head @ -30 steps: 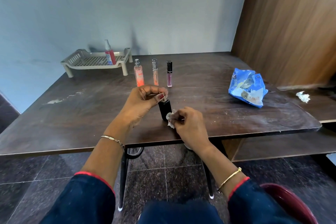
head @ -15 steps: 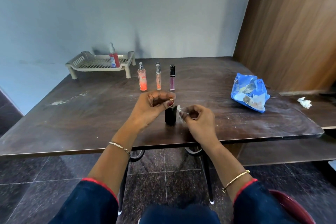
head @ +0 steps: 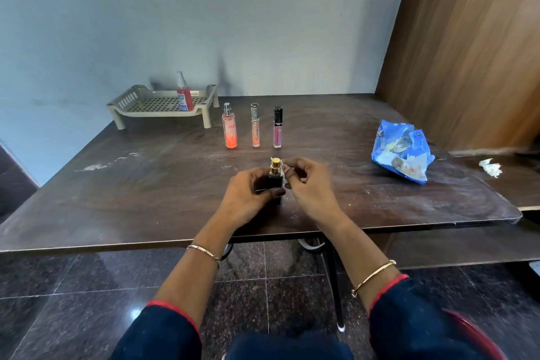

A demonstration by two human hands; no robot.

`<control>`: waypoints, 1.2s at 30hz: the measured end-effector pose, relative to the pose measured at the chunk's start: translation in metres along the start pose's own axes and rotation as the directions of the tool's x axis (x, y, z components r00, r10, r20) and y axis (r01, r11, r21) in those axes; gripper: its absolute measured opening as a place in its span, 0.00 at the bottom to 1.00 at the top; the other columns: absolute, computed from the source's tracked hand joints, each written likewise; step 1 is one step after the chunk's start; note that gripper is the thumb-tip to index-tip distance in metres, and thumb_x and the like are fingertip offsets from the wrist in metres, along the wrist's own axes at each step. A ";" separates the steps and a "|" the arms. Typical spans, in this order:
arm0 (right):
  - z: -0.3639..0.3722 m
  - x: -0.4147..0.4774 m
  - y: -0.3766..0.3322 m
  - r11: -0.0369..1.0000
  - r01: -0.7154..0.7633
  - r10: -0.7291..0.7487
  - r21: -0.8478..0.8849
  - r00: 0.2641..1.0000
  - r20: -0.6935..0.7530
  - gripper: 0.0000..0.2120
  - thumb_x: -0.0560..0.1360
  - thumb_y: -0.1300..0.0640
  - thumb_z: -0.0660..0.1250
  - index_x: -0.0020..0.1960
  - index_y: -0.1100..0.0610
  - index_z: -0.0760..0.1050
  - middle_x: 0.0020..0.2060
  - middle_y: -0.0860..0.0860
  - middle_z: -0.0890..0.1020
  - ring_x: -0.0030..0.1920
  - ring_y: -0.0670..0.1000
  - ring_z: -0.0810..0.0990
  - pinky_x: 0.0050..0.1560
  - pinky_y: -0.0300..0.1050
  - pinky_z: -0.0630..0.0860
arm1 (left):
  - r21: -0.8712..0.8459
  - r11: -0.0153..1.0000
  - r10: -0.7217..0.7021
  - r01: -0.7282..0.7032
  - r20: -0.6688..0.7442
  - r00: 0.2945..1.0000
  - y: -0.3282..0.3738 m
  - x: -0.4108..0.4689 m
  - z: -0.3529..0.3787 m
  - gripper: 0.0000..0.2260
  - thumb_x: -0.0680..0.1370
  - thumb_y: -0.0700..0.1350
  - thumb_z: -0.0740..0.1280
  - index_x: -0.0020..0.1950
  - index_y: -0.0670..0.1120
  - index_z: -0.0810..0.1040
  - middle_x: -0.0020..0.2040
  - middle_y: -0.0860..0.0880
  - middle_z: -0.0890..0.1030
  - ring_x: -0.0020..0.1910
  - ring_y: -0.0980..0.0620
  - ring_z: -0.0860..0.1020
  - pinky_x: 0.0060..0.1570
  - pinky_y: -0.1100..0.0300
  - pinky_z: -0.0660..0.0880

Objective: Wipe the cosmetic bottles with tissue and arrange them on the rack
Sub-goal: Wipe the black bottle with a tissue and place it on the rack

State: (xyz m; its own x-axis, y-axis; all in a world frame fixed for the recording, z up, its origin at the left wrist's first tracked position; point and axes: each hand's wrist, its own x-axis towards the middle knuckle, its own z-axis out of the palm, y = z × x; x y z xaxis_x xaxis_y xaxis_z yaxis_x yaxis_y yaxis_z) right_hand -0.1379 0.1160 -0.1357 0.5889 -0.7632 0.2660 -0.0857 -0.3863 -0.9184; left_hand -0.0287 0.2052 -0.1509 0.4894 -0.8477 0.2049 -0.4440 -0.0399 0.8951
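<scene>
**Black square glass bottle with a gold spray top (head: pixel 274 180), upright between two hands**

The bottle stands with its long axis vertical on a dark brown wooden table (head: pixel 146 184), towards the near edge and roughly in the middle. The left hand (head: pixel 245 199) grips its body from the left, fingers curled round the front. The right hand (head: pixel 309 184) sits just to the bottle's right, its fingertips pinching a small scrap of white tissue (head: pixel 287 182) at the bottle's right shoulder. Wiping appears to be under way.

The beige slotted plastic rack (head: pixel 137 102) lies well away, far left by the wall. This is the left hand's side, so the bottle would travel forward and left. A red spray bottle (head: pixel 184 95) stands at the rack's right end.

Beyond the hands, three slim bottles stand in a row: an orange mist bottle (head: pixel 230 128), a peach tube with a silver cap (head: pixel 255 127) and a pink tube with a black cap (head: pixel 277 128). A crumpled blue packet (head: pixel 401 152) lies to the right.
</scene>
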 end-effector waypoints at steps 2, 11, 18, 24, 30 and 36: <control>0.000 -0.006 0.002 0.992 0.063 -0.072 -0.112 0.995 -0.072 0.05 0.75 0.61 0.67 0.49 0.56 0.81 0.45 0.51 0.82 0.45 0.46 0.79 0.46 0.34 0.73 | 0.012 1.000 0.002 -0.001 -0.024 1.000 0.000 0.000 0.002 0.15 0.68 0.46 0.76 0.54 0.48 0.81 0.49 0.52 0.85 0.51 0.55 0.82 0.59 0.51 0.76; 0.003 -0.030 0.011 0.750 0.377 -0.508 -0.544 0.855 -0.109 0.03 0.74 0.64 0.68 0.48 0.61 0.79 0.39 0.52 0.77 0.38 0.51 0.76 0.37 0.47 0.76 | 0.018 1.000 -0.001 0.003 -0.133 0.991 0.003 -0.006 0.006 0.13 0.69 0.39 0.75 0.49 0.53 0.81 0.45 0.55 0.84 0.45 0.64 0.80 0.48 0.73 0.74; 0.009 -0.026 0.001 0.359 0.509 -0.683 -0.782 0.715 0.151 0.09 0.72 0.66 0.65 0.50 0.58 0.79 0.45 0.54 0.79 0.36 0.54 0.77 0.35 0.46 0.74 | 0.059 0.995 -0.069 0.079 -0.158 0.985 0.004 -0.003 0.006 0.11 0.68 0.36 0.74 0.41 0.53 0.80 0.39 0.55 0.83 0.40 0.62 0.80 0.45 0.69 0.75; 0.011 -0.027 -0.003 0.268 0.505 -0.653 -0.820 0.721 0.231 0.15 0.72 0.62 0.56 0.51 0.58 0.80 0.50 0.56 0.80 0.42 0.56 0.80 0.42 0.48 0.76 | 0.086 0.994 -0.061 0.074 -0.140 0.988 0.006 -0.002 0.004 0.11 0.69 0.35 0.73 0.44 0.51 0.81 0.38 0.58 0.82 0.40 0.63 0.79 0.44 0.71 0.75; -0.011 -0.025 0.011 0.368 0.499 -0.676 -0.784 0.723 0.142 0.05 0.72 0.62 0.67 0.47 0.57 0.79 0.38 0.53 0.78 0.33 0.55 0.77 0.34 0.48 0.73 | 0.014 1.000 -0.013 0.015 -0.128 0.992 0.001 -0.002 0.005 0.11 0.67 0.38 0.77 0.45 0.50 0.82 0.43 0.51 0.85 0.45 0.54 0.82 0.52 0.61 0.77; -0.018 0.009 0.002 0.845 0.227 -0.300 -0.485 0.951 -0.078 0.06 0.75 0.63 0.66 0.49 0.56 0.80 0.42 0.49 0.80 0.41 0.47 0.77 0.40 0.40 0.72 | 0.006 1.000 -0.029 0.030 -0.110 0.993 0.003 -0.003 0.005 0.12 0.67 0.43 0.77 0.50 0.46 0.83 0.44 0.52 0.85 0.44 0.58 0.82 0.51 0.66 0.77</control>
State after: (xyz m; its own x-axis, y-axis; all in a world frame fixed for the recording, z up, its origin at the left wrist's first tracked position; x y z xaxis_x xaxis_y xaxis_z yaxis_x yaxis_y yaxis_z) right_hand -0.1471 0.0996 -0.1296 0.5226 -0.6502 0.5515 -0.3285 -0.7505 -0.5735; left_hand -0.0348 0.2049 -0.1504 0.5817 -0.7827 0.2214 -0.4336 -0.0681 0.8985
